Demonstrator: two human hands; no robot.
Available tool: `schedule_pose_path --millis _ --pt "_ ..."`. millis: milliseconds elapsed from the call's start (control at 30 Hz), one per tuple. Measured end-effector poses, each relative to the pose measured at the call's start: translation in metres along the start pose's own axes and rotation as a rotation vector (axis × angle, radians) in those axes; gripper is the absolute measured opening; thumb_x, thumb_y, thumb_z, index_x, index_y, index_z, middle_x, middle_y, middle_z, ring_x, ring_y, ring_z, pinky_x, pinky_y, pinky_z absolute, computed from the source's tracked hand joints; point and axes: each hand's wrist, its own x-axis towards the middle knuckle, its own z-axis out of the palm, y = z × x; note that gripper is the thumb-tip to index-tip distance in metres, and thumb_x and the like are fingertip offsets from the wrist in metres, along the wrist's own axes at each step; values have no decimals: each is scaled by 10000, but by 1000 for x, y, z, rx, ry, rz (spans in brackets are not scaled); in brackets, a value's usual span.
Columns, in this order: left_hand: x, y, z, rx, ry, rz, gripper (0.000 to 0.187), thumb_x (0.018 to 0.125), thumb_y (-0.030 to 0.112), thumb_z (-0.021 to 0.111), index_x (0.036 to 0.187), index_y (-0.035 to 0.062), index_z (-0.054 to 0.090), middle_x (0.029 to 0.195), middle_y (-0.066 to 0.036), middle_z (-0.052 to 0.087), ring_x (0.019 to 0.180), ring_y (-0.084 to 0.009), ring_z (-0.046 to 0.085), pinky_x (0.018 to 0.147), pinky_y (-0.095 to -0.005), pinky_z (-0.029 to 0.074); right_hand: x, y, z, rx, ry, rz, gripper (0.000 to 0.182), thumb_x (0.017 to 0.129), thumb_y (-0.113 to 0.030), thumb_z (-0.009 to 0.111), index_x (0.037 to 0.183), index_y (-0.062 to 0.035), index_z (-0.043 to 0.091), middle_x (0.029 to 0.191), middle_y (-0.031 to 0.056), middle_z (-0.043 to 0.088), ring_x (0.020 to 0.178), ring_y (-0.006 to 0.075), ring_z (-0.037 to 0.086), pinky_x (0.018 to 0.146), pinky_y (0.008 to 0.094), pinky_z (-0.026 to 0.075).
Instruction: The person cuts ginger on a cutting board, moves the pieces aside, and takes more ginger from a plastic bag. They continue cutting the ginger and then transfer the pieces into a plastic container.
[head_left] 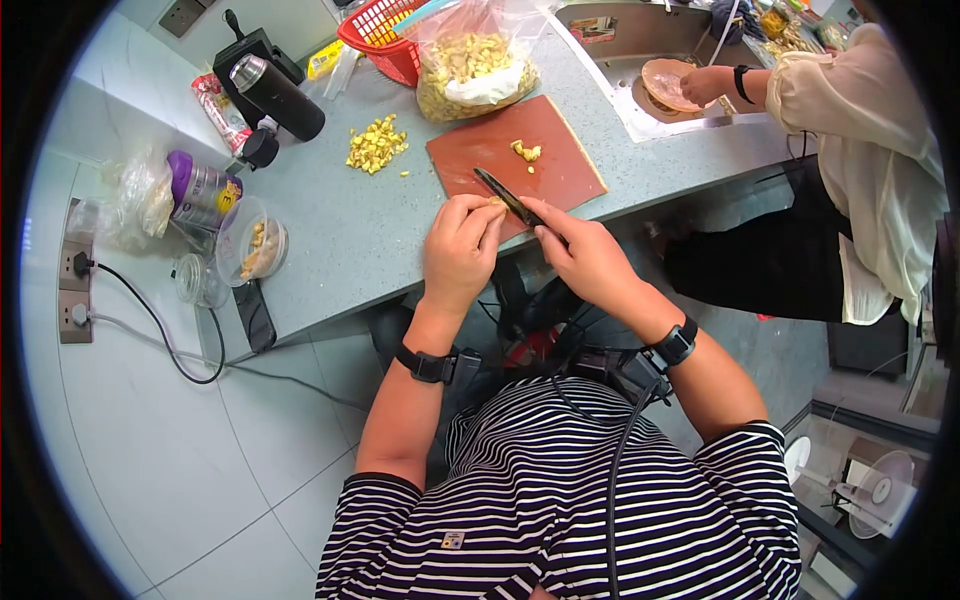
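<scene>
My left hand (462, 245) pinches a small yellowish piece (496, 203) at the front edge of the red-brown cutting board (470, 155). My right hand (585, 255) grips a dark knife (505, 195), its blade angled up and left beside that piece. A few yellow pieces (526, 151) lie on the board beyond the knife. Left of the board is a pile of yellow pieces (377, 144) on the grey counter (330, 230). Behind the board stands an open plastic bag of similar pieces (475, 75).
A red basket (385, 50), black thermos (285, 100), purple can (200, 190) and plastic tub (250, 240) stand on the counter. A phone (254, 315) lies at its left edge. At the right, another person's hand (708, 84) holds a bowl (668, 85) in the sink (620, 70).
</scene>
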Motion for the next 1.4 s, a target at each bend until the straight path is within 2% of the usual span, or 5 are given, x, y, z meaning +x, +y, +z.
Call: schedule_pose_path --millis 400,467,600,667,1400 --pt "0 0 0 -12 -1 -39 142 965 -14 898 1090 20 841 1100 -114 790 966 -300 788 799 -392 623 -15 0 -2 60 5 -28 533 1165 -136 656 1695 -96 621 1280 290 804 1112 492 789 964 519 628" --pt "-1 1 0 -11 -4 -45 142 963 -15 899 1088 20 841 1100 -113 790 965 -299 788 797 -391 622 -17 6 0 28 11 -68 630 1179 -99 639 1793 -207 545 900 127 729 806 247 740 830 392 614" --pt "-1 0 1 -12 0 -49 135 963 -18 899 1078 20 840 1093 -109 787 955 -295 784 786 -387 617 -21 1 -3 9 12 -69 638 1169 -91 644 1789 -206 549 893 134 732 803 265 748 826 398 615" --pt "0 1 0 -9 0 -45 130 965 -18 898 1074 20 838 1089 -108 785 950 -293 782 780 -386 615 -22 -6 -7 -14 -9 -39 570 1153 -109 657 1719 -121 595 1213 290 803 1073 496 784 922 534 630" --pt "1 0 1 -6 -16 -8 151 940 -41 886 1066 14 823 1064 -117 792 990 -329 791 845 -426 641 -17 -6 -1 -422 -5 -148 619 1107 -130 681 1717 -148 583 889 185 740 804 437 771 724 555 627"
